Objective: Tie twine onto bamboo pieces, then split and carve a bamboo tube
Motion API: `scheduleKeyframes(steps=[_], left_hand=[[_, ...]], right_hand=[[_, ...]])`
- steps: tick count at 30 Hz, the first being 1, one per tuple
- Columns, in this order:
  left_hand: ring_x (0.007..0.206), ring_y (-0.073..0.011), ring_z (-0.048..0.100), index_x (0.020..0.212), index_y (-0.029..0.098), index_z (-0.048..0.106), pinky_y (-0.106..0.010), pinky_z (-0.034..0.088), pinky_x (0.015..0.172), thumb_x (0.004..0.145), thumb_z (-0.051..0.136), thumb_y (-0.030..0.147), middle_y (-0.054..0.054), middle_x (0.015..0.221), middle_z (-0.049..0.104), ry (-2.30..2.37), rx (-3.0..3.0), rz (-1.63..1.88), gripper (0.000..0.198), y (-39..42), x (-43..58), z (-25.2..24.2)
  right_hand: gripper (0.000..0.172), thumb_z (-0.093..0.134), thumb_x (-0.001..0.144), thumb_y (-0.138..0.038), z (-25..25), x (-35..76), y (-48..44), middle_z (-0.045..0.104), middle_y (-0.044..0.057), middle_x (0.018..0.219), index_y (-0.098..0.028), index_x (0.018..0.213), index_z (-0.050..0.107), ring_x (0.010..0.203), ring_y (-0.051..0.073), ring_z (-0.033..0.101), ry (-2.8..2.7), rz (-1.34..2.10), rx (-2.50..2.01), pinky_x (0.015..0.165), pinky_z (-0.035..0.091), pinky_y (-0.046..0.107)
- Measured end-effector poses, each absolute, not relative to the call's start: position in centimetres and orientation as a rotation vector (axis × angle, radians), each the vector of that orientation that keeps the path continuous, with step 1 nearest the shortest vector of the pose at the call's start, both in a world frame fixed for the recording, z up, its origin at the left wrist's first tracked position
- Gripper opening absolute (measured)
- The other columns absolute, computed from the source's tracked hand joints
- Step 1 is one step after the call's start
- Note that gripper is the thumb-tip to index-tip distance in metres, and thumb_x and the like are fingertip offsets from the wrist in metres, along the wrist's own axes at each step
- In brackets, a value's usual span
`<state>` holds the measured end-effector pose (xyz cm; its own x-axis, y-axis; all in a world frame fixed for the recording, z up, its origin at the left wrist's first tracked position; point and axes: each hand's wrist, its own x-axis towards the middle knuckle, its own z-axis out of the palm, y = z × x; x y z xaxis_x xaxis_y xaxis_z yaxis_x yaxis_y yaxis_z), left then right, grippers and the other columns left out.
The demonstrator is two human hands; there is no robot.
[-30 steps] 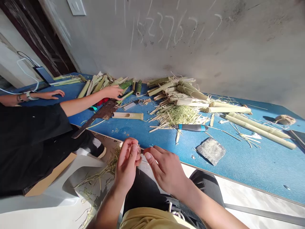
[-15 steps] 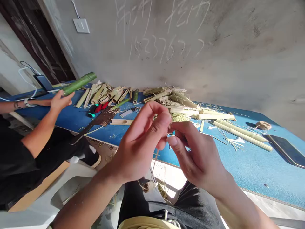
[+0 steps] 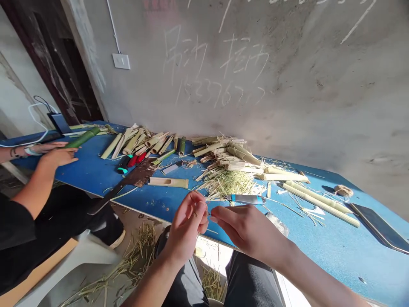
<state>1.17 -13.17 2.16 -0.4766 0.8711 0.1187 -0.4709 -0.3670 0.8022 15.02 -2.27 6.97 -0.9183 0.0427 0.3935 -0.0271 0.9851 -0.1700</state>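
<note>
Fingertips of my left hand (image 3: 185, 230) and my right hand (image 3: 252, 226) nearly meet at the table's front edge. Both are closed in a pinch on a thin strand of twine (image 3: 209, 214), of which only a short dark bit shows between them; the rest is hidden by my fingers. Just beyond my right hand lies a tool with a blue and grey handle (image 3: 247, 199). Past it is a heap of fine bamboo shavings (image 3: 233, 181). A half-open bamboo piece (image 3: 168, 182) rests beyond my left hand.
Split bamboo pieces (image 3: 137, 140) line the back of the blue table (image 3: 319, 247). A broad rusty blade (image 3: 140, 172) extends past the front edge. At right are bamboo strips (image 3: 322, 204), a twine ball (image 3: 343, 190) and a phone (image 3: 380, 226). A co-worker's hands hold green bamboo (image 3: 84, 137).
My hands now sit lower in view, with the right palm turned down. The hanging twine with the small piece is out of sight. The co-worker has lowered the green bamboo to the table.
</note>
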Motion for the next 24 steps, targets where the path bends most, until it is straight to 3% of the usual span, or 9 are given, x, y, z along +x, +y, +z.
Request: scheduleKeyframes(steps=[7, 11, 14, 18, 21, 24], left_hand=[[0.057, -0.0048, 0.024, 0.084, 0.02, 0.049, -0.017, 0.023, 0.053, 0.086, 0.082, 0.058, 0.008, 0.068, 0.034, 0.635, 0.633, 1.818, 0.051, -14.7, 3.4, 1.2], [0.056, -0.006, 0.036, 0.088, 0.02, 0.055, -0.02, 0.03, 0.056, 0.094, 0.075, 0.055, 0.006, 0.066, 0.044, 0.675, 0.896, 1.795, 0.04, -13.9, 4.3, 4.3], [0.062, -0.0075, 0.043, 0.091, 0.021, 0.059, -0.021, 0.033, 0.06, 0.095, 0.075, 0.053, 0.005, 0.068, 0.05, 0.766, 1.048, 1.805, 0.036, -13.3, 4.9, 8.4], [0.062, -0.0077, 0.044, 0.09, 0.021, 0.058, -0.021, 0.035, 0.059, 0.094, 0.076, 0.049, 0.005, 0.07, 0.05, 0.78, 1.128, 1.857, 0.033, -12.8, 5.8, 12.0], [0.061, -0.0071, 0.042, 0.094, 0.021, 0.06, -0.02, 0.035, 0.058, 0.098, 0.072, 0.049, 0.006, 0.07, 0.048, 0.787, 1.12, 1.913, 0.031, -12.9, 6.3, 10.0], [0.056, -0.0057, 0.033, 0.095, 0.021, 0.06, -0.019, 0.03, 0.053, 0.096, 0.073, 0.053, 0.007, 0.07, 0.042, 0.92, 0.963, 1.984, 0.034, -12.6, 6.4, 4.8]], right_hand=[[0.023, 0.035, 0.114, -0.02, 5.5, 17.3, -1.8, 0.059, -0.003, 0.067, -0.018, 0.119, 0.058, 0.049, 0.012, 0.045, -2.661, 0.037, 0.208, 0.047, 0.028, 0.029], [0.022, 0.038, 0.108, -0.01, 8.3, 18.8, -1.3, 0.061, 0.001, 0.076, -0.02, 0.114, 0.057, 0.061, 0.015, 0.056, -2.507, -0.043, 0.246, 0.052, 0.042, 0.027], [0.017, 0.044, 0.107, -0.014, 11.2, 19.5, -0.9, 0.064, 0.003, 0.082, -0.024, 0.109, 0.057, 0.063, 0.015, 0.06, -2.446, 0.082, 0.157, 0.053, 0.048, 0.027], [0.012, 0.051, 0.107, -0.025, 13.6, 20.2, -0.7, 0.065, 0.001, 0.077, -0.029, 0.106, 0.063, 0.055, 0.014, 0.059, -2.368, 0.24, 0.037, 0.045, 0.045, 0.028], [0.012, 0.053, 0.107, -0.025, 12.8, 20.5, -1.3, 0.067, 0.0, 0.075, -0.027, 0.1, 0.063, 0.055, 0.012, 0.058, -2.369, 0.39, -0.002, 0.046, 0.044, 0.025], [0.015, 0.053, 0.108, -0.023, 9.3, 20.3, -1.9, 0.067, -0.001, 0.073, -0.021, 0.095, 0.061, 0.056, 0.01, 0.055, -2.415, 0.59, 0.007, 0.05, 0.042, 0.022]])
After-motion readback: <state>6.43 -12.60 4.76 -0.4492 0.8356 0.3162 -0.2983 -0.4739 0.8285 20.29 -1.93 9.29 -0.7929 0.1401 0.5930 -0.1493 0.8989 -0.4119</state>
